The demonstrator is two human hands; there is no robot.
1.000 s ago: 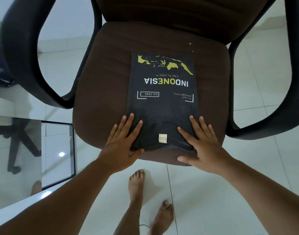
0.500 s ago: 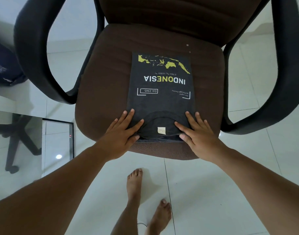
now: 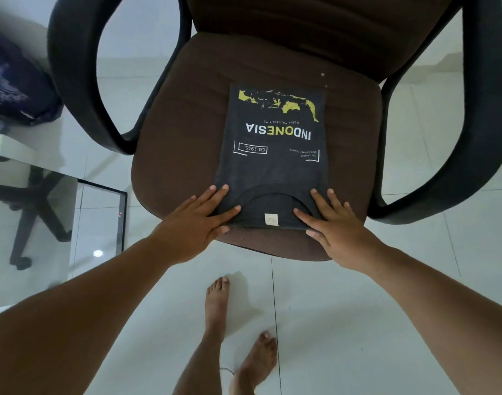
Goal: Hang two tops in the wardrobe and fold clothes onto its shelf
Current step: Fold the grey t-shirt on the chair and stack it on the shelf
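Note:
A folded black T-shirt (image 3: 275, 166) with a yellow map and the word INDONESIA lies flat on the brown seat of an office chair (image 3: 181, 132), collar toward me. My left hand (image 3: 198, 220) rests on the shirt's near left corner with straight fingers, thumb at the shirt's near edge. Flat on the near right corner beside the collar label lies my right hand (image 3: 335, 226). The wardrobe is out of view.
Black armrests (image 3: 81, 69) curve up on both sides of the seat. A glass-topped table (image 3: 53, 223) stands at the left, with a dark blue bundle (image 3: 13, 84) beyond it. My bare feet (image 3: 215, 306) stand on white floor tiles below the chair.
Both hands have slid a little inward along the shirt's near edge toward the collar. The view has shifted slightly; the shirt stays in place.

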